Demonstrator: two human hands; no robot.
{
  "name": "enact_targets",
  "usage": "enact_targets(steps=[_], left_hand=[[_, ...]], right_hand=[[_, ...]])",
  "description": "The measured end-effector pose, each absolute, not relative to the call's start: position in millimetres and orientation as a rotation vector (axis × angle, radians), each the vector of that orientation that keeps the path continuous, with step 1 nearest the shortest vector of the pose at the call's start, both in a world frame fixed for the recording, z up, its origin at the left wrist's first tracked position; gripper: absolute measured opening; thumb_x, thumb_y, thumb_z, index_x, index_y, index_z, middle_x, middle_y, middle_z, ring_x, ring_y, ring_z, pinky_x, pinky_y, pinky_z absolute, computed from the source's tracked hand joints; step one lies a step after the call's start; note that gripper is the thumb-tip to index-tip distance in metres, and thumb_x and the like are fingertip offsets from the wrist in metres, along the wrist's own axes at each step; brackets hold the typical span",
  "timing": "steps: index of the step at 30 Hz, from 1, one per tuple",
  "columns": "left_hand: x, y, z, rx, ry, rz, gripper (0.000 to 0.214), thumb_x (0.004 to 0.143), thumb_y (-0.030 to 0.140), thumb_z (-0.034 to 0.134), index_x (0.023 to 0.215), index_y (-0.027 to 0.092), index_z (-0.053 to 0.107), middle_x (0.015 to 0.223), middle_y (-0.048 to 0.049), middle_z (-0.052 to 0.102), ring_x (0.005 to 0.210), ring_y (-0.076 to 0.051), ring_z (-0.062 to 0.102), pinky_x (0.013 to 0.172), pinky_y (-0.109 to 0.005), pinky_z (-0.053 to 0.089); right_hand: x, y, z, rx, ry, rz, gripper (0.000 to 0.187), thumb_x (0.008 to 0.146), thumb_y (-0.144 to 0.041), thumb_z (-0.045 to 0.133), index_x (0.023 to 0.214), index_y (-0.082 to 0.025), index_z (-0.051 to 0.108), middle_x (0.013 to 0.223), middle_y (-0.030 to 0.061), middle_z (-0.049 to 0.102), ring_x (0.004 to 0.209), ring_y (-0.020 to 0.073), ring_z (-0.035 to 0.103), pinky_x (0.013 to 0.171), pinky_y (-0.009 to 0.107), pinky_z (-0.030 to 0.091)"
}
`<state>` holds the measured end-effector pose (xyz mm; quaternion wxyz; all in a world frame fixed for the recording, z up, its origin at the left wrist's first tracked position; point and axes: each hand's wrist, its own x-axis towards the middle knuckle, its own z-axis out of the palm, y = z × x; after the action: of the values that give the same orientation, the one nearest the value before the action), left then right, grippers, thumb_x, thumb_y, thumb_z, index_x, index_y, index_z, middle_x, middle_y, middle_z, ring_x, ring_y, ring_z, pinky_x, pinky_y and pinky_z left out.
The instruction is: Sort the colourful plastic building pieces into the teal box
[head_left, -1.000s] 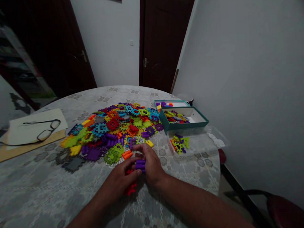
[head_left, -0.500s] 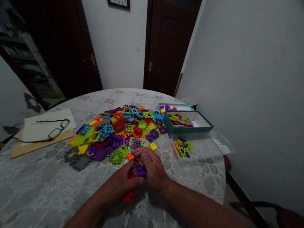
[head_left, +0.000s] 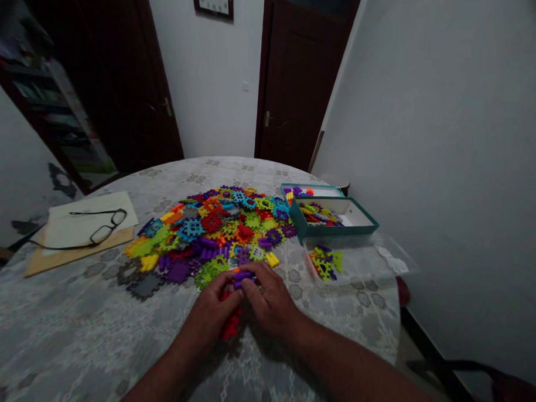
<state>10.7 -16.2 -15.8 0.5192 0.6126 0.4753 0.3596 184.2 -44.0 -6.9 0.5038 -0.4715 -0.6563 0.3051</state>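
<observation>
My left hand (head_left: 212, 308) and my right hand (head_left: 271, 300) are closed together above the near part of the table, fingertips almost meeting. Between the thumbs and fingers sits a purple tube-shaped plastic building piece (head_left: 243, 277), pinched by my right hand. A red building piece (head_left: 231, 325) pokes out beneath my left thumb and palm, partly hidden. A bit of an orange piece (head_left: 236, 270) shows behind the fingers. Just beyond the hands lies a heap of colourful interlocking building pieces (head_left: 211, 220), with a lime-green gear-like piece (head_left: 212, 270) and a yellow piece (head_left: 272, 259) nearest.
To the right stand a green-edged box (head_left: 334, 228) with pieces in it and a clear plastic tray (head_left: 358, 265) holding several green and purple pieces. Another shallow box (head_left: 327, 190) is behind. Glasses (head_left: 102, 233) rest on papers (head_left: 66, 208) at the left.
The purple piece has turned and shifted slightly up and left between my hands. My fingers have drawn closer around it, and less of the orange piece shows.
</observation>
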Motion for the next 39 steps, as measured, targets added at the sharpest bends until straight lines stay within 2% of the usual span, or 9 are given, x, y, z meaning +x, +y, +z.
enact_targets(steps=[5, 12, 15, 21, 25, 27, 32, 36, 39], left_hand=[[10.4, -16.6, -21.1, 1.372, 1.133, 0.876, 0.048, 0.092, 0.051, 0.074, 0.127, 0.019, 0.069, 0.087, -0.0025, 0.071, 0.081, -0.024, 0.069, 0.072, -0.033, 0.052], [9.8, -18.7, -13.7, 1.216, 1.057, 0.821, 0.051, 0.090, 0.054, 0.077, 0.128, 0.021, 0.070, 0.080, 0.0002, 0.070, 0.073, -0.022, 0.069, 0.067, -0.030, 0.052], [9.5, -17.7, -16.1, 1.244, 1.051, 0.853, 0.051, 0.090, 0.055, 0.078, 0.127, 0.021, 0.071, 0.082, -0.0014, 0.072, 0.075, -0.022, 0.070, 0.069, -0.030, 0.053], [8.6, -16.9, -19.6, 1.298, 1.074, 0.910, 0.055, 0.087, 0.056, 0.081, 0.129, 0.021, 0.074, 0.093, -0.0049, 0.077, 0.085, -0.023, 0.072, 0.078, -0.032, 0.055], [10.7, -19.4, -9.9, 1.191, 1.086, 0.840, 0.065, 0.088, 0.059, 0.079, 0.139, 0.021, 0.069, 0.077, 0.0005, 0.069, 0.060, -0.016, 0.060, 0.056, -0.026, 0.045], [11.2, -19.6, -6.7, 1.072, 1.100, 0.839, 0.065, 0.086, 0.063, 0.079, 0.135, 0.021, 0.070, 0.072, 0.0026, 0.064, 0.055, -0.014, 0.055, 0.051, -0.024, 0.040], [8.6, -16.6, -9.2, 0.818, 1.065, 0.924, 0.051, 0.084, 0.063, 0.082, 0.106, 0.017, 0.078, 0.085, -0.0044, 0.071, 0.069, -0.015, 0.063, 0.057, -0.023, 0.048], [5.5, -14.9, -10.6, 0.594, 1.053, 0.878, 0.046, 0.083, 0.056, 0.082, 0.105, 0.015, 0.077, 0.079, -0.0036, 0.069, 0.051, -0.010, 0.052, 0.040, -0.019, 0.031], [2.5, -13.5, -8.9, 0.492, 1.044, 0.865, 0.038, 0.083, 0.046, 0.081, 0.105, 0.015, 0.076, 0.081, -0.0040, 0.069, 0.051, -0.009, 0.053, 0.039, -0.018, 0.030]], right_hand=[[188.4, -40.9, -10.2, -1.173, -1.575, 0.770, 0.033, 0.107, -0.033, 0.059, 0.136, -0.029, 0.073, 0.131, 0.0076, 0.075, 0.121, 0.0249, 0.069, 0.110, 0.041, 0.051], [195.5, -37.7, -13.5, -1.197, -1.549, 0.836, 0.030, 0.103, -0.035, 0.065, 0.131, -0.027, 0.075, 0.125, 0.0066, 0.078, 0.114, 0.0252, 0.071, 0.104, 0.041, 0.053], [197.3, -36.9, -12.7, -1.195, -1.497, 0.921, 0.032, 0.098, -0.036, 0.071, 0.128, -0.029, 0.076, 0.120, 0.0053, 0.079, 0.109, 0.0254, 0.071, 0.099, 0.041, 0.056], [195.6, -28.6, -14.3, -1.081, -1.212, 1.223, 0.027, 0.083, -0.040, 0.083, 0.107, -0.029, 0.080, 0.105, 0.0033, 0.080, 0.097, 0.0230, 0.073, 0.089, 0.038, 0.058], [203.2, -30.5, 3.2, -1.086, -1.176, 1.316, 0.028, 0.082, -0.041, 0.083, 0.104, -0.024, 0.078, 0.089, 0.0024, 0.077, 0.077, 0.0193, 0.070, 0.076, 0.035, 0.058], [213.8, -35.5, 21.4, -1.111, -1.243, 1.326, 0.028, 0.084, -0.041, 0.083, 0.104, -0.023, 0.078, 0.082, 0.0011, 0.075, 0.071, 0.0179, 0.068, 0.070, 0.033, 0.055], [265.9, -22.2, 71.9, -1.223, -1.442, 1.160, 0.026, 0.085, -0.037, 0.085, 0.106, -0.022, 0.080, 0.081, 0.0010, 0.074, 0.068, 0.0162, 0.066, 0.064, 0.029, 0.054], [328.9, 48.4, 91.1, -1.419, -1.409, 0.895, 0.021, 0.085, -0.027, 0.086, 0.104, -0.019, 0.081, 0.078, 0.0024, 0.074, 0.062, 0.0140, 0.063, 0.059, 0.026, 0.053], [372.6, 117.6, 91.8, -1.610, -1.280, 0.721, 0.020, 0.086, -0.021, 0.086, 0.103, -0.014, 0.079, 0.075, 0.0036, 0.073, 0.061, 0.0128, 0.063, 0.058, 0.024, 0.053]])
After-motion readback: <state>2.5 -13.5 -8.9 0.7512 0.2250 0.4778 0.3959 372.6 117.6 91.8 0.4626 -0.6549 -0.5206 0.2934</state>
